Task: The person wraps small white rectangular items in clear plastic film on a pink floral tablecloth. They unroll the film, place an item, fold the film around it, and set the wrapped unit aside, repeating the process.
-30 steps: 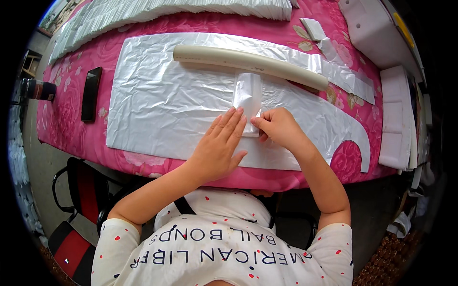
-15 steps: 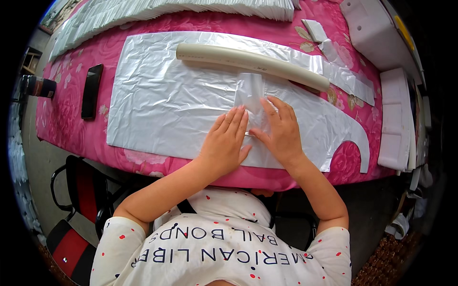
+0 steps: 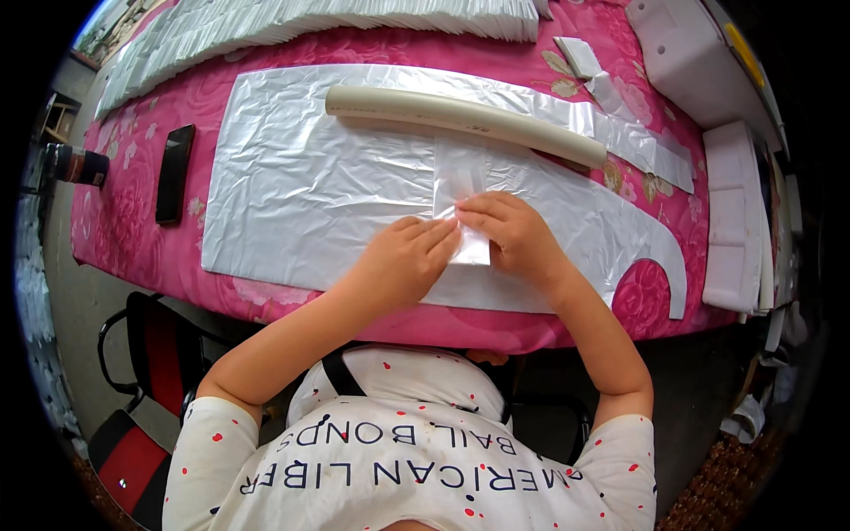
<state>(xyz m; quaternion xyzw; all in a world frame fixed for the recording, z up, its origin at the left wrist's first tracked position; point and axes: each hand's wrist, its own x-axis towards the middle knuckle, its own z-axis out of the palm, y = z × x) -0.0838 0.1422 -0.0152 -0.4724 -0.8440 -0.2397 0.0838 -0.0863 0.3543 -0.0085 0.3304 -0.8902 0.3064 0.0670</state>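
A narrow folded plastic bag [image 3: 459, 174] lies lengthwise on a large flat stack of thin white plastic bags [image 3: 292, 195]. My right hand [image 3: 515, 237] bends over its right side, fingertips pinched together on the film. From the left, my left hand [image 3: 405, 258] meets it there, fingers pressed together and tips at the same fold. Beneath the fingertips, a shiny lower end of the folded bag shows, and what exactly each finger grips is partly hidden. Across the stack, beyond both hands, rests a long cream tube [image 3: 460, 117].
Pink flowered cloth [image 3: 257, 296] covers the table. A black phone [image 3: 174, 173] and a dark jar [image 3: 78, 165] are at the left. Long rows of folded white bags [image 3: 328, 28] line the far edge. Loose plastic strips [image 3: 651, 152] and white foam blocks [image 3: 730, 217] occupy the right.
My right hand has gone from spread fingers to a pinch, moving slightly nearer me. My left hand has slid nearer too, its fingertips now at the fold. The folded bag's far end has shortened.
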